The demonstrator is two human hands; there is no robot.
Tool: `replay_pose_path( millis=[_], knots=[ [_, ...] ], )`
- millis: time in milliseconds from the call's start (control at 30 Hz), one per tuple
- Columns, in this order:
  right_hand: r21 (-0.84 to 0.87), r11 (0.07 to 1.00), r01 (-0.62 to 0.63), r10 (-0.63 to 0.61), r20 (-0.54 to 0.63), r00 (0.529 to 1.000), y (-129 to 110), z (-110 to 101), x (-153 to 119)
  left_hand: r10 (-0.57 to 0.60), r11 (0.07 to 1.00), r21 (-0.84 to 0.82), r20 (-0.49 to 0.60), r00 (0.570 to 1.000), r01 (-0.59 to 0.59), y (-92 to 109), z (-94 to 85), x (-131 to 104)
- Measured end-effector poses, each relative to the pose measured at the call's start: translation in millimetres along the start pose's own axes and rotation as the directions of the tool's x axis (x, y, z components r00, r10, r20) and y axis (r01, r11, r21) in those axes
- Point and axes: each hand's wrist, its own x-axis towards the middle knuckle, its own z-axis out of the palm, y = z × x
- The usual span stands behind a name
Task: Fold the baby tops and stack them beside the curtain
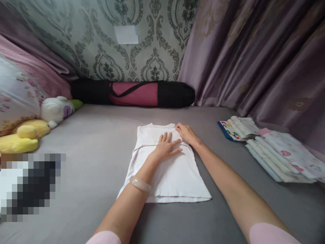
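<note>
A white shirt (175,179) lies spread on the grey bed sheet, its neck end away from me and its wider hem near me. Crosswise fold lines run over its upper part. My left hand (167,145) rests flat on the upper middle of the shirt, fingers spread, with a pale bangle (140,184) on that wrist. At the shirt's far right edge, by the shoulder, my right hand (187,133) has its fingers bent together on the cloth. Its fingertips are partly hidden from view.
Folded clothes lie at the right in a small pile (240,128) and a larger pile (281,156). A long black and red bag (134,94) lies along the wall. Plush toys (57,110) and a pillow (17,91) sit at the left, above a pixelated patch (33,184).
</note>
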Motion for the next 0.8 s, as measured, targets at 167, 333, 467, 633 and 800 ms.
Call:
replay_pose_path(
  millis=[167,333,467,633,800],
  knots=[
    [-0.163,0.985,0.060,-0.071,-0.065,0.995,-1.7,12.9,-3.7,-0.001,1.000,-0.014,0.017,1.000,0.001,2.9,-3.5,-1.6],
    [-0.194,0.981,0.004,-0.018,-0.072,0.997,-2.9,20.1,-2.8,0.007,1.000,-0.003,-0.009,1.000,-0.007,1.8,-1.5,-2.5],
    [-0.182,0.983,-0.024,0.011,-0.071,0.997,-7.7,13.5,-2.0,0.040,0.999,0.022,-0.089,0.995,-0.038,2.2,-6.2,-0.1],
    [-0.122,0.990,0.070,-0.084,-0.113,0.990,-28.4,8.6,-13.4,-0.132,0.990,0.022,-0.261,0.956,0.143,-4.4,-20.7,3.0],
    [-0.015,0.979,0.201,-0.201,-0.004,0.980,-48.1,24.9,-33.3,-0.418,0.871,0.112,-0.344,0.841,0.478,-26.7,-20.0,-3.8]
  ],
)
